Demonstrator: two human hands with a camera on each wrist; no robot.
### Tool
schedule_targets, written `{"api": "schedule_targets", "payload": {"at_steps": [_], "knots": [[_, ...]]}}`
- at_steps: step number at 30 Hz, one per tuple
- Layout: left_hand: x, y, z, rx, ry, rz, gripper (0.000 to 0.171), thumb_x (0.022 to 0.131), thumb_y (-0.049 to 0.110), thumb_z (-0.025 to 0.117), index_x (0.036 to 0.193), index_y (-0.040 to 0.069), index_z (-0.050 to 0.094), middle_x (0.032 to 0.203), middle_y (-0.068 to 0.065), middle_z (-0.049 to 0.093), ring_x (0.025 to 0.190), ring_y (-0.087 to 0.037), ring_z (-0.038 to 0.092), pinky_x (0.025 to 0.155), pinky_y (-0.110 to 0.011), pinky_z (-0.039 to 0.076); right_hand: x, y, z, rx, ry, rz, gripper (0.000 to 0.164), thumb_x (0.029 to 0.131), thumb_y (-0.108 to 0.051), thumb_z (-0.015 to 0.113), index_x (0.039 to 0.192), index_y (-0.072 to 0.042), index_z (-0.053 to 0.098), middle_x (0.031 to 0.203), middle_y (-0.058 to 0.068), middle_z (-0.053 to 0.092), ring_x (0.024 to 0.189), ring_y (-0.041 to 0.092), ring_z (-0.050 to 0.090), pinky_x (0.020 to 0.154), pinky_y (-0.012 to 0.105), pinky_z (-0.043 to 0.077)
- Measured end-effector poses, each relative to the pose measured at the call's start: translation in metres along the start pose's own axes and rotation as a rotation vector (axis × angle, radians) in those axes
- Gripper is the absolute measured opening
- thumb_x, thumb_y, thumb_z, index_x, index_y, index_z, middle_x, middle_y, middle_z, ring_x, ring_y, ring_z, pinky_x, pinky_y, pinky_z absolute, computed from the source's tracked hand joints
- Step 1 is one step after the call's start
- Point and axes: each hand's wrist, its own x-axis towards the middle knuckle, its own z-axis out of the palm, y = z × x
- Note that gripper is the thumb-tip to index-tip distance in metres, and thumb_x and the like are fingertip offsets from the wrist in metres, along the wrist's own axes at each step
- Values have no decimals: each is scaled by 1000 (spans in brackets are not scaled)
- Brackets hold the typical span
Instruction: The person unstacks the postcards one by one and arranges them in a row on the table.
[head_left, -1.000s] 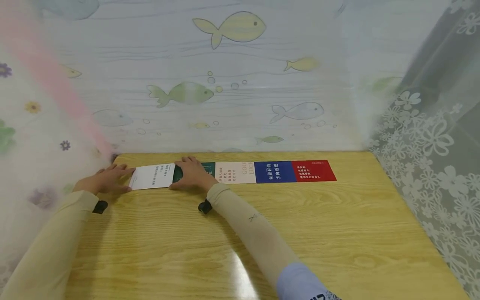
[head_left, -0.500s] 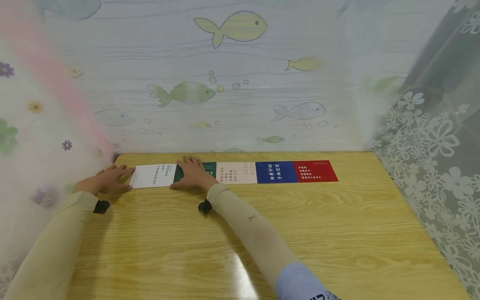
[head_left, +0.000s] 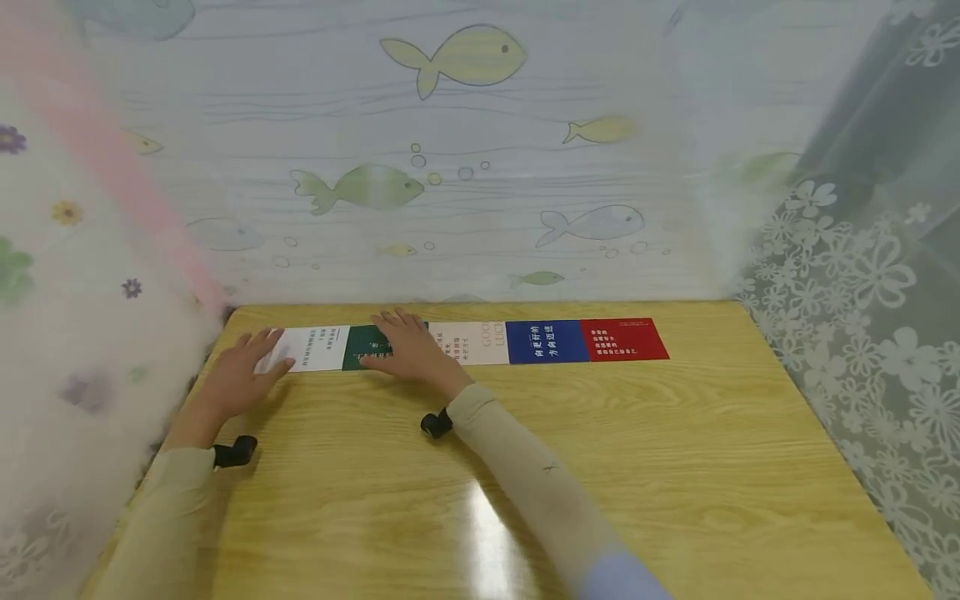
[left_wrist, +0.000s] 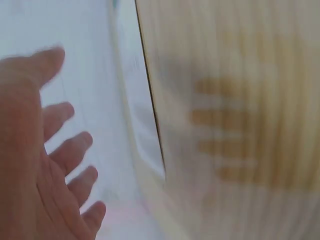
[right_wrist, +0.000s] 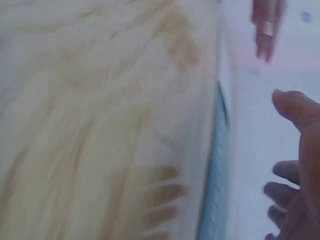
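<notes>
Several printed cards lie edge to edge in a row along the table's back: a white card, a green card, a cream card, a blue card and a red card. My left hand hovers with spread fingers over the white card's left end, covering part of it. Over the green and cream cards is my right hand, fingers extended, hiding where they meet. Both wrist views show a gap between the left fingers, the right fingers and the tabletop. Neither hand holds anything.
The wood-grain table spreads toward me, with a bright reflection near its front. A fish-print curtain hangs right behind the card row. Flowered fabric borders the left side, and lace the right.
Both hands have come up off the cards and let go. The left hand shifted toward me and right; the right hand moved slightly right, showing more of the green card. The row stays put.
</notes>
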Motion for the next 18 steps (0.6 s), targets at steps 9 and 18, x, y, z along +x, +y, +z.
{"api": "schedule_targets", "payload": {"at_steps": [9, 18], "knots": [[10, 74, 38, 42, 109, -49, 69, 109, 48, 37, 162, 6, 23, 164, -27, 23, 152, -52, 11, 119, -72, 9, -56, 48, -29, -22, 36, 123, 86, 102, -57, 51, 164, -10, 15, 171, 13, 11, 159, 32, 1, 129, 50, -1], [12, 126, 60, 90, 124, -53, 69, 108, 48, 41, 164, 13, 19, 168, -20, 19, 155, -45, 10, 123, -67, 6, -118, 90, -37, -55, 113, 245, 79, 105, -53, 45, 164, -10, 16, 171, 15, 11, 159, 33, 1, 128, 53, -1]]}}
